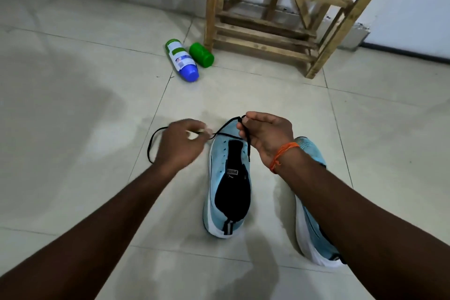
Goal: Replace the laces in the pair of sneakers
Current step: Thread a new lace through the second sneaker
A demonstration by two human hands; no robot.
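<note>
Black lace (224,127): I am pinching it in left hand (179,146) and right hand (267,134); judging ends need evening above blue sneaker (216,165).

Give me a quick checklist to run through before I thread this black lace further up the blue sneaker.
1. Right hand has one lace end: ok. The right hand pinches the black lace above the toe.
2. Left hand has the other side: ok. The left hand pinches it, though it is blurred.
3. Lace seated in the front eyelets: cannot tell.
4. Both sides even: cannot tell. Slack loops on the floor beside the left hand.
5. Sneaker upright, toe pointing away: ok.
6. Second sneaker close by: ok. It lies under the right forearm.
</note>
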